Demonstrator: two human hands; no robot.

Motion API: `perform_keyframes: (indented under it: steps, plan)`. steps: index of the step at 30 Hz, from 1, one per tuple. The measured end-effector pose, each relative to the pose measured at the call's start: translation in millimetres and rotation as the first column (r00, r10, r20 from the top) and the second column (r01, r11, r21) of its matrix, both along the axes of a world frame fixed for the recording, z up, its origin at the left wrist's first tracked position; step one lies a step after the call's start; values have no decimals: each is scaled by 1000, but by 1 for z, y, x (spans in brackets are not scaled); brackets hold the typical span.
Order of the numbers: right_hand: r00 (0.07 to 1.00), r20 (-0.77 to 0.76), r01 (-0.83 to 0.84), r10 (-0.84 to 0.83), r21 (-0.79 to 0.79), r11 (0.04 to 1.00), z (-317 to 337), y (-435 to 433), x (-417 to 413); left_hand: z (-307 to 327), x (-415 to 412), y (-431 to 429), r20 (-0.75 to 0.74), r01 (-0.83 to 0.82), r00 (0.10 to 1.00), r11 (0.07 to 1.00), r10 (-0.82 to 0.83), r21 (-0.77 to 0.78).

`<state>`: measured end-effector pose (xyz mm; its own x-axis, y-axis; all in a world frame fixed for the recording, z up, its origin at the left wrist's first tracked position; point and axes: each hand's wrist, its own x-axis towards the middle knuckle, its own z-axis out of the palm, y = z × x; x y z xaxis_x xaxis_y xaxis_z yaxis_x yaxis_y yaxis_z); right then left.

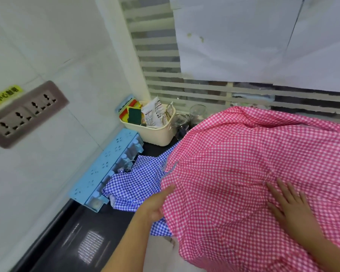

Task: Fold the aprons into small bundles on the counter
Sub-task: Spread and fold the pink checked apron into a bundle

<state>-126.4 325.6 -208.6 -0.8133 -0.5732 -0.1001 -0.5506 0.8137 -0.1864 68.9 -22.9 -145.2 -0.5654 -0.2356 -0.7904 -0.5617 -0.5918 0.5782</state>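
Head view. The pink gingham apron (243, 163) lies spread and rumpled over the black counter (86, 232), overlapping the crumpled blue gingham apron (137, 183) at its left. The left hand (157, 205) grasps the pink apron's left edge, thumb on top, fingers hidden under the cloth. The right hand (290, 209) is released, pressing flat with spread fingers on the pink cloth. Behind, a light-blue plastic rack (106, 169) stands against the wall; a cream basket (155, 134) occupies the corner, glass jars (198, 112) just beside it.
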Motion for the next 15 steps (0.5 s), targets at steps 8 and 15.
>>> perform_keyframes:
  steps: [8,15]
  plan:
    - [999,42,-28,30,-52,998,10,-5,-6,34,-4,-23,34,-35,998,866,59,-499]
    - [997,40,-68,67,10,998,12,-10,-12,22,-25,-45,11,-87,987,602,157,-794]
